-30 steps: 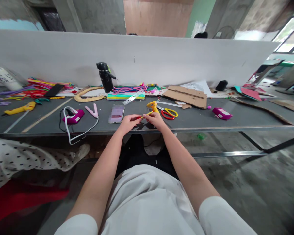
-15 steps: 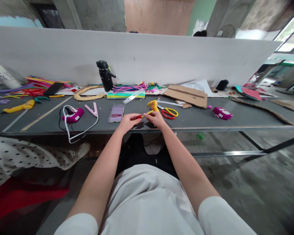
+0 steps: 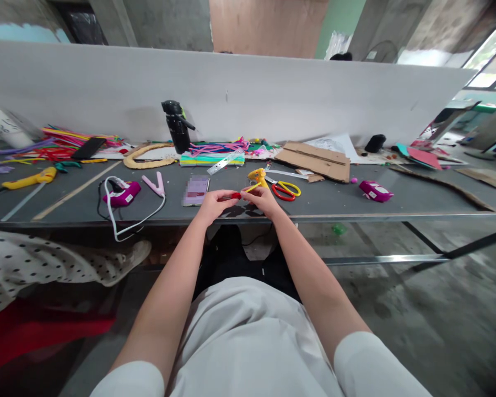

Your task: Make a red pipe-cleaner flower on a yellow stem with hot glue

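Over the table's front edge, my left hand [image 3: 216, 205] pinches a small red fuzzy piece [image 3: 236, 195] at its fingertips. A thin yellow strip, which looks like a pipe cleaner [image 3: 253, 187], sticks up from the closed fingers of my right hand [image 3: 263, 202]. The fingertips of both hands are close together near the red piece; whether the strip touches it I cannot tell. Just behind my right hand lies a yellow glue gun [image 3: 257, 176], partly hidden. Scissors [image 3: 284, 191] with red and yellow handles are to its right. A phone [image 3: 195, 191] rests left of my left hand.
A black bottle [image 3: 176, 127] stands at the back by the white partition, beside bundled pipe cleaners [image 3: 213, 160]. Cardboard [image 3: 314, 161] lies back right, a purple packet [image 3: 375, 191] farther right. A white cable [image 3: 112, 212] hangs over the front edge at left, near another person's leg [image 3: 66, 256].
The red piece has turned and shows more fully at my left fingertips. The yellow strip no longer spans the gap between my hands and now slants up from my right hand.
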`<state>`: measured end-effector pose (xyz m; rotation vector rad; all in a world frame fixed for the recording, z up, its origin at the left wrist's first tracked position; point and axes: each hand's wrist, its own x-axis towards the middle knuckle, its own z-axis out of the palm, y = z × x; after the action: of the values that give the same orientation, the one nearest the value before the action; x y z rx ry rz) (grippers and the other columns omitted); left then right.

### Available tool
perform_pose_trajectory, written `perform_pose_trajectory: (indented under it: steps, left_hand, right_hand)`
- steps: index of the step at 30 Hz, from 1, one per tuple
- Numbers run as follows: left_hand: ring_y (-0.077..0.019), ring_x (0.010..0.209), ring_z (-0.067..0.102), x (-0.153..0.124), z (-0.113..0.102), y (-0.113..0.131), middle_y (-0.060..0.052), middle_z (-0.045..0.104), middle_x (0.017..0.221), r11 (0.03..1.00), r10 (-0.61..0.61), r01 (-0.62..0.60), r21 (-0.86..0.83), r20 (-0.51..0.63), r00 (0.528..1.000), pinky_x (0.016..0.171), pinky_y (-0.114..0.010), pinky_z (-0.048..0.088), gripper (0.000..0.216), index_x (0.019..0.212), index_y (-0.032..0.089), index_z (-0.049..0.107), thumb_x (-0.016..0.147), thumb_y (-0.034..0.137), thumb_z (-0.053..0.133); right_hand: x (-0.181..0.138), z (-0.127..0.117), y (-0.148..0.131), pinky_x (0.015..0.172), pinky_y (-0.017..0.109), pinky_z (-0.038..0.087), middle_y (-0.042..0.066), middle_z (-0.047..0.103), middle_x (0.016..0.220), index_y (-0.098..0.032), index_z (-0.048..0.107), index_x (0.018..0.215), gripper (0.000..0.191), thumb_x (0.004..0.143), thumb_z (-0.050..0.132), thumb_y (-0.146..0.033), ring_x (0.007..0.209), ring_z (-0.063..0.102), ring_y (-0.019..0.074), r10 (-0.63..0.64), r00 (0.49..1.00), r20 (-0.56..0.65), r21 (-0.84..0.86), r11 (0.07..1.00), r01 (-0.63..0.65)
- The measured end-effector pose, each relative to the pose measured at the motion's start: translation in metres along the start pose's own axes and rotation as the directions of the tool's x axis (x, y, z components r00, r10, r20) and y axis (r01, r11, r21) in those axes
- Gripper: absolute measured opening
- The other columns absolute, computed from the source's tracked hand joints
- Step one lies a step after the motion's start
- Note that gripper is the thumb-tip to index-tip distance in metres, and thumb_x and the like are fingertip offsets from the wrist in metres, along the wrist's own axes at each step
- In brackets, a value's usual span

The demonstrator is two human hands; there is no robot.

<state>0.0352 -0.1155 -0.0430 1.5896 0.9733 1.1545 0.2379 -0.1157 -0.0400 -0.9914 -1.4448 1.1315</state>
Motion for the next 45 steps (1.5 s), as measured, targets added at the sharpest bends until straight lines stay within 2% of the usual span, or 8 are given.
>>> perform_pose_trajectory:
  steps: [3, 8, 19, 26, 32, 38, 45]
  left_hand:
    - [-0.0278, 0.099, 0.074, 0.0, 0.0, -0.002, -0.012, 0.08, 0.106, 1.0, 0.007, -0.007, -0.01, 0.0, 1.0, 0.097, -0.043, 0.055, 0.052, 0.109, 0.015, 0.079, 0.066, 0.043, 0.089]
    - [-0.0286, 0.101, 0.074, 0.0, 0.001, -0.002, -0.012, 0.08, 0.106, 1.0, 0.013, -0.013, -0.026, 0.001, 1.0, 0.098, -0.044, 0.055, 0.05, 0.107, 0.016, 0.08, 0.065, 0.042, 0.09]
    - [-0.028, 0.095, 0.074, 0.004, 0.001, -0.008, -0.012, 0.081, 0.101, 1.0, 0.01, -0.01, -0.017, -0.013, 1.0, 0.094, -0.043, 0.056, 0.05, 0.104, 0.016, 0.081, 0.062, 0.043, 0.092]
    - [-0.0282, 0.097, 0.074, 0.003, 0.0, -0.005, -0.012, 0.081, 0.104, 1.0, 0.015, -0.015, -0.009, 0.007, 1.0, 0.095, -0.044, 0.055, 0.051, 0.106, 0.016, 0.081, 0.064, 0.043, 0.091]
    - [-0.0289, 0.098, 0.074, 0.001, 0.001, -0.004, -0.013, 0.08, 0.104, 1.0, 0.003, -0.003, -0.012, 0.008, 1.0, 0.097, -0.046, 0.055, 0.052, 0.106, 0.016, 0.08, 0.062, 0.043, 0.092]
    - [-0.029, 0.096, 0.075, 0.001, 0.002, -0.003, -0.012, 0.081, 0.102, 1.0, 0.005, -0.005, -0.015, 0.01, 1.0, 0.096, -0.046, 0.056, 0.052, 0.104, 0.017, 0.08, 0.061, 0.044, 0.092]
    - [-0.0292, 0.098, 0.075, -0.002, 0.003, -0.005, -0.013, 0.081, 0.104, 1.0, 0.019, -0.019, -0.025, 0.015, 1.0, 0.097, -0.046, 0.056, 0.051, 0.104, 0.016, 0.08, 0.063, 0.045, 0.091]
  right_hand:
    - [0.0, 0.001, 0.0, 0.066, 0.03, 0.051, 0.008, 0.072, 0.081, -0.016, 0.078, 0.091, 0.045, 0.067, 0.085, -0.054, 0.073, 0.062, 0.0179, -0.005, 0.999, 0.032, -0.011, 1.0, 0.005]
    - [0.001, 0.002, 0.0, 0.063, 0.029, 0.048, 0.006, 0.071, 0.076, -0.016, 0.078, 0.087, 0.041, 0.071, 0.082, -0.053, 0.066, 0.057, 0.0152, -0.004, 1.0, 0.028, -0.03, 1.0, 0.004]
    - [0.004, 0.003, 0.005, 0.061, 0.026, 0.045, 0.004, 0.069, 0.072, -0.013, 0.079, 0.087, 0.042, 0.07, 0.082, -0.052, 0.066, 0.056, 0.0142, -0.005, 0.999, 0.036, -0.061, 0.998, 0.007]
    - [0.006, 0.001, 0.01, 0.06, 0.026, 0.046, 0.005, 0.07, 0.074, -0.014, 0.078, 0.086, 0.045, 0.076, 0.077, -0.058, 0.063, 0.057, 0.0133, -0.007, 0.999, 0.031, -0.068, 0.998, 0.009]
    - [0.004, 0.003, 0.008, 0.062, 0.027, 0.048, 0.006, 0.071, 0.074, -0.015, 0.078, 0.086, 0.048, 0.071, 0.081, -0.06, 0.066, 0.059, 0.015, -0.01, 1.0, 0.027, -0.082, 0.997, 0.012]
    - [0.0, 0.005, 0.0, 0.057, 0.028, 0.044, 0.005, 0.069, 0.072, -0.014, 0.079, 0.084, 0.05, 0.071, 0.079, -0.062, 0.062, 0.056, 0.0146, -0.013, 0.999, 0.03, -0.12, 0.993, 0.016]
    - [-0.001, 0.006, 0.0, 0.059, 0.029, 0.044, 0.006, 0.07, 0.074, -0.014, 0.079, 0.086, 0.049, 0.07, 0.08, -0.061, 0.064, 0.057, 0.0151, 0.0, 0.999, 0.034, -0.12, 0.993, 0.004]
